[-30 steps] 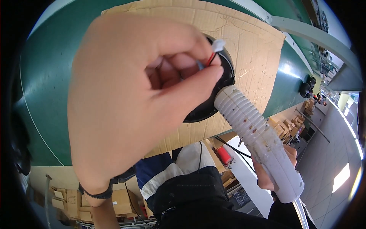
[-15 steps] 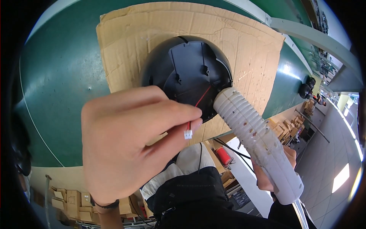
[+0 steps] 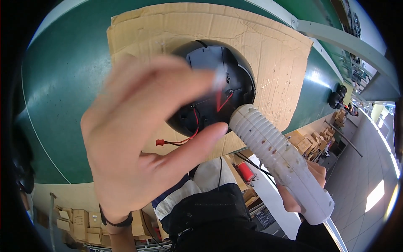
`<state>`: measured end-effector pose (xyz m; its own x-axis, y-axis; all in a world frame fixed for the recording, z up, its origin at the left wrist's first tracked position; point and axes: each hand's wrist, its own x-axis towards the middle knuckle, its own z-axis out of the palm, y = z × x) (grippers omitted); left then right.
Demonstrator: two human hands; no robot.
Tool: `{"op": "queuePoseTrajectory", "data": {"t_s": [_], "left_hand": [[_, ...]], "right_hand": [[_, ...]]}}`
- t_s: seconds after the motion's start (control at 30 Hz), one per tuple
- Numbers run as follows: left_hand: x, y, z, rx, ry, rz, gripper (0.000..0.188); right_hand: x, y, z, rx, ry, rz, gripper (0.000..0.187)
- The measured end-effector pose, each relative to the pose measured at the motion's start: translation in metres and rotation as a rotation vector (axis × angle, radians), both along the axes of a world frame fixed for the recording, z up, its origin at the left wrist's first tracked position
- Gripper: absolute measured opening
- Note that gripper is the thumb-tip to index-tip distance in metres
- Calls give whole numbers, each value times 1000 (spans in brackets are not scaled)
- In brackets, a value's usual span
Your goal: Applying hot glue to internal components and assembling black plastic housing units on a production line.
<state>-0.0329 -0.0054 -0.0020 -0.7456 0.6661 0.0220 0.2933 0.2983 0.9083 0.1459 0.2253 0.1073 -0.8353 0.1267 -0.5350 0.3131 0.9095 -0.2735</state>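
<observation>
The left hand [image 3: 147,138], raised with fingers spread and grip open, hovers blurred above a black dome-shaped housing [image 3: 218,84] that lies on a cardboard sheet [image 3: 268,54] on the green surface [image 3: 63,84]. The right hand [image 3: 302,189], its grip closed on a white ribbed tool [image 3: 277,157], aims the tool's long axis up-left, its tip touching the housing's near edge. A red wire with plug [image 3: 161,143] trails beneath the left palm, making that hand the nearer.

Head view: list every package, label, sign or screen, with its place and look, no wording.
Cardboard boxes: lower left, below the table edge, stacked, plain brown.
More boxes: right, beyond the table, small brown cartons, piled.
Cardboard sheet: flat on the green table, tan, under a black dome.
No labels, signs or screens visible.
</observation>
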Motion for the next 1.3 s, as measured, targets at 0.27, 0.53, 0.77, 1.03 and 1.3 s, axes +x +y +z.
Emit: {"op": "queuePoseTrajectory", "data": {"t_s": [0.27, 0.53, 0.77, 1.03, 1.3], "left_hand": [[23, 11, -30, -67, 69, 28, 117], [43, 11, -38, -89, -62, 107, 120], [38, 8, -29, -121, -63, 82, 113], [23, 29, -16, -129, 0, -10, 118], [69, 144, 15, -111, 115, -284, 120]], "right_hand": [[-8, 8, 16, -131, 22, -95, 19], [-26, -4, 20, -74, -145, -9, 15], [-76, -5, 58, -92, -376, -77, 35], [7, 17, 67, -375, 211, -571, 26], [179, 19, 1, -717, 778, -1355, 28]]}}
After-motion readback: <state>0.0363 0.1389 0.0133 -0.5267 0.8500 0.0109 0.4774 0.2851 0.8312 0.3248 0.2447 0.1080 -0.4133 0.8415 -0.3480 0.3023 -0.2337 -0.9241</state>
